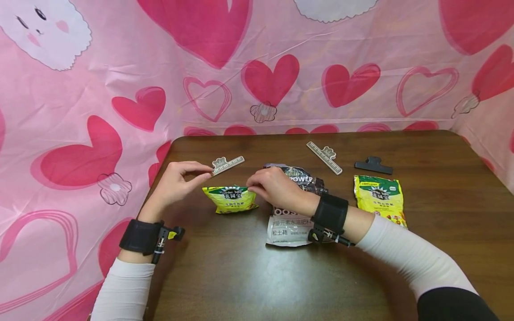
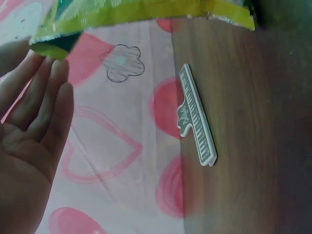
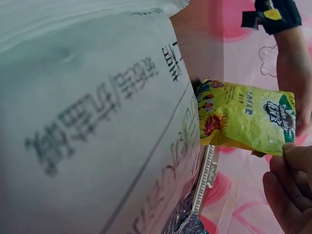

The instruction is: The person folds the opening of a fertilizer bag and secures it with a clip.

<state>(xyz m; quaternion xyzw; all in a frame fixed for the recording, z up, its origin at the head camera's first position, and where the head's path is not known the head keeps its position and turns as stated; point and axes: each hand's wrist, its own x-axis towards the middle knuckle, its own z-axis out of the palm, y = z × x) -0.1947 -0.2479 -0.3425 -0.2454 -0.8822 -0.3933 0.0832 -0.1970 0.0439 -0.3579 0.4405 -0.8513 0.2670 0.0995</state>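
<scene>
Head view: right hand (image 1: 273,187) pinches the light, crinkly yellow fertilizer packet (image 1: 230,199) at its top edge, left hand (image 1: 176,182) loose beside it.

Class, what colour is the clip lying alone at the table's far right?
Black clip; the head view shows it best.

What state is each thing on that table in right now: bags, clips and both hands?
Small yellow bag: standing, top pinched by right hand.
Left hand: open, beside grey clip.
Grey clip: lying loose.
Second grey clip: lying loose.
Black clip: lying loose.
Second yellow bag: lying flat.
Dark bag: lying flat.
</scene>
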